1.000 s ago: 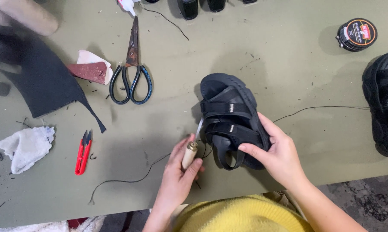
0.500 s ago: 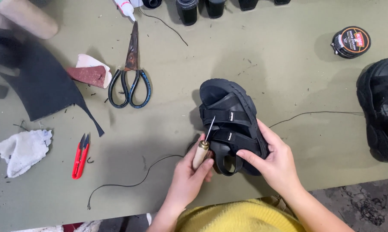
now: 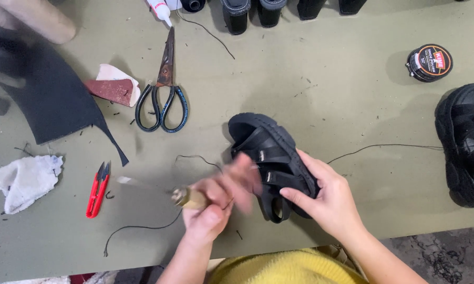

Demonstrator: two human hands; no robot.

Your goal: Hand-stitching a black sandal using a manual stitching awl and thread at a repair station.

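— What are the hands doing?

— The right hand [image 3: 329, 197] is clamped on a black strapped sandal [image 3: 274, 158], fingers wrapped over its outer edge and thumb pressed on the straps near the heel. The left hand [image 3: 221, 202] is closed in a fist round a sewing awl [image 3: 187, 198] with a pale wooden handle and brass collar; its thin metal tip points left, low over the bench [image 3: 310, 68]. That hand and the tool are blurred.

— Where does the sandal sit?

— Near the front edge of the olive-green bench, toe pointing away from the person, heel end under the right palm. The left fingers lie just beside its straps; whether they touch, I cannot tell.

— Any thread?

— A black thread [image 3: 384, 147] runs from the sandal rightwards, and another length [image 3: 142, 229] curls on the bench below the awl.

— What lies around?

— Large scissors [image 3: 163, 89] with dark loops to the upper left, a red-brown scrap on a pale piece [image 3: 113, 89] beside them, a big sheet of black material [image 3: 42, 94] further left, red thread snips [image 3: 96, 190] and a white rag [image 3: 24, 179] at the left. A round tin [image 3: 429, 62] sits upper right, and a second black sandal [image 3: 465, 144] lies at the right edge.
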